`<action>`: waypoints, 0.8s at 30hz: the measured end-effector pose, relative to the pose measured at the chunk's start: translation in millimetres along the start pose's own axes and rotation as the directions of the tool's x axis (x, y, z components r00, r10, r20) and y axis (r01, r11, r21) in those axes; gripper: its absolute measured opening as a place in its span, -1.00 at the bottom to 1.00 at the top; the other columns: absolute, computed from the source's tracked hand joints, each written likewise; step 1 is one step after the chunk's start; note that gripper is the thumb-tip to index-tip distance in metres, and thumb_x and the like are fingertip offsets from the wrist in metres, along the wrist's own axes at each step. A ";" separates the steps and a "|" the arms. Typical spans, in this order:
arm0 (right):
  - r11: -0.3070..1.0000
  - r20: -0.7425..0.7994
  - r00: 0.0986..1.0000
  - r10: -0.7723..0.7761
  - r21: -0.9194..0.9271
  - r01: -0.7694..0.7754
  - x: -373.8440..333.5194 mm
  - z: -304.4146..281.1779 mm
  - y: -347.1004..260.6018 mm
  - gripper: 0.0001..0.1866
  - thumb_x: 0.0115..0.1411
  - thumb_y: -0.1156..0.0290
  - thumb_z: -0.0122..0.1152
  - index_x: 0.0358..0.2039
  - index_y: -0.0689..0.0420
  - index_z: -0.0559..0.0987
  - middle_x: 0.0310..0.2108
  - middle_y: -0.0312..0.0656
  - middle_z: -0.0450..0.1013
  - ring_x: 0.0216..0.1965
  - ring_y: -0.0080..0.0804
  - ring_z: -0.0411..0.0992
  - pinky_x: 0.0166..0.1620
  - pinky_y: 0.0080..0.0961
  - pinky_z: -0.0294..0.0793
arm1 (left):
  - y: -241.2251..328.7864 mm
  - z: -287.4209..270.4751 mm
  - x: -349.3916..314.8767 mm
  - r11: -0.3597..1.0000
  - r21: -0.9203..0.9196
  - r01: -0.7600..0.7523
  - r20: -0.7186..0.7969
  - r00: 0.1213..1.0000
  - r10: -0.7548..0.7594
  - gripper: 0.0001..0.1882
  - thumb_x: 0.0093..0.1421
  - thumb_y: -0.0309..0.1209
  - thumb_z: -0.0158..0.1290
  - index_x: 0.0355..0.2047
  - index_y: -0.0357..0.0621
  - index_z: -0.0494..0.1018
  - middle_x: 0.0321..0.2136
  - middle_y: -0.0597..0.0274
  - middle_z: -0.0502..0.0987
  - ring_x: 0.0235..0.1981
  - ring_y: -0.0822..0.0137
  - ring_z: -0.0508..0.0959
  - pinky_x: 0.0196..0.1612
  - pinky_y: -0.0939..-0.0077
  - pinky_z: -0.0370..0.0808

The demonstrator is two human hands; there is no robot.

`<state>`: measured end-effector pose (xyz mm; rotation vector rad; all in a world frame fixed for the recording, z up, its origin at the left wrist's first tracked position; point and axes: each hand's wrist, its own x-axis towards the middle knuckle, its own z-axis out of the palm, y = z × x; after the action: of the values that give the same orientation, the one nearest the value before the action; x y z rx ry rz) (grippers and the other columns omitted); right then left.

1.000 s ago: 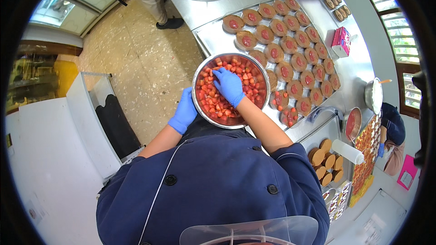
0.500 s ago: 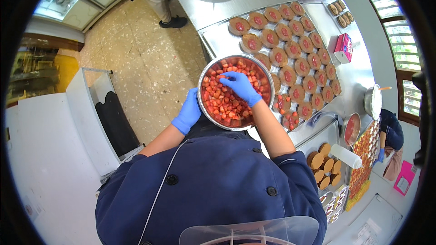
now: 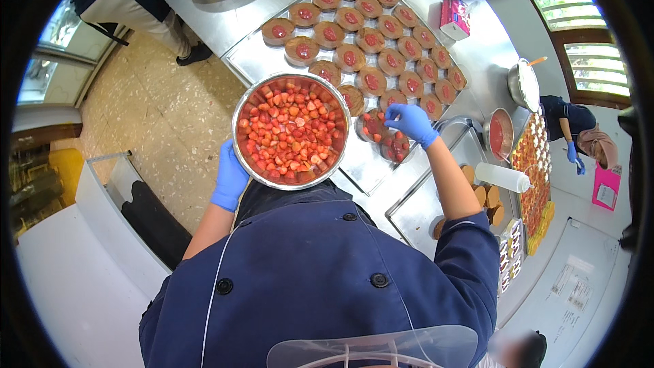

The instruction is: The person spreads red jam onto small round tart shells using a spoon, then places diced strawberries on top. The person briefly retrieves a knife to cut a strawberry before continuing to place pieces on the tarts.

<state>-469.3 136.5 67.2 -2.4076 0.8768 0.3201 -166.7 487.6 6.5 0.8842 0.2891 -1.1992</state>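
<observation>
Steel bowl point(image 3: 291, 131) of cut strawberries: left hand point(image 3: 230, 177) clamped on near-left rim, carrying it above surface point(image 3: 470, 61) edge. Right hand point(image 3: 407, 121), right of bowl, fingertips pinched together over tart point(image 3: 395, 146); contents unclear. Berries likely soft, slippery; bowl probably heavy, rim best hold.

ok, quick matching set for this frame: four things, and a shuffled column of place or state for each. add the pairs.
Things:
1. bowl
2. left hand
3. right hand
4. squeeze bottle

Places or states:
A. lying on its side, right of the person's right forearm
B. over a strawberry-topped tart at the tray's near edge
C. full of cut strawberries
D. gripping the bowl's rim from below

Pairs: 1-C, 2-D, 3-B, 4-A
</observation>
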 end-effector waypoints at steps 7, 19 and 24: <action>0.857 0.249 0.949 -0.192 -0.429 0.286 22.1 26.4 16.8 -0.89 0.05 0.26 0.17 -0.41 -0.06 0.59 -0.47 -0.22 0.53 -0.38 -0.20 0.54 -0.35 -0.27 0.48 | -3.7 -7.0 2.9 1.000 -0.015 -0.026 0.054 0.998 0.027 -0.52 0.37 -0.14 -0.26 0.12 -0.22 0.29 0.13 0.05 0.39 0.14 0.17 0.40 0.24 0.26 0.32; 0.937 0.001 0.976 -0.220 -0.277 0.211 11.5 14.3 -23.7 -0.81 0.12 0.28 0.13 -0.29 -0.11 0.68 -0.40 -0.21 0.54 -0.34 -0.22 0.54 -0.32 -0.31 0.49 | -3.2 3.0 -6.5 0.972 0.164 -0.167 0.097 0.983 0.153 -0.52 0.37 -0.14 -0.27 0.10 -0.25 0.31 0.09 0.02 0.42 0.09 0.16 0.44 0.22 0.26 0.35; 0.915 -0.226 0.887 -0.403 -0.097 0.391 12.5 65.7 -123.8 -0.78 0.12 0.34 0.15 -0.22 -0.06 0.65 -0.41 -0.23 0.54 -0.37 -0.24 0.53 -0.33 -0.33 0.51 | 0.5 4.8 -1.0 1.000 -0.028 0.008 0.065 0.998 -0.006 -0.46 0.35 -0.09 -0.25 0.12 -0.28 0.31 0.10 0.01 0.43 0.09 0.15 0.45 0.21 0.23 0.36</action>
<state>-381.5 246.2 60.1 -2.6341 0.4517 -0.1143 -167.8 484.9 10.5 0.8183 0.2561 -1.2247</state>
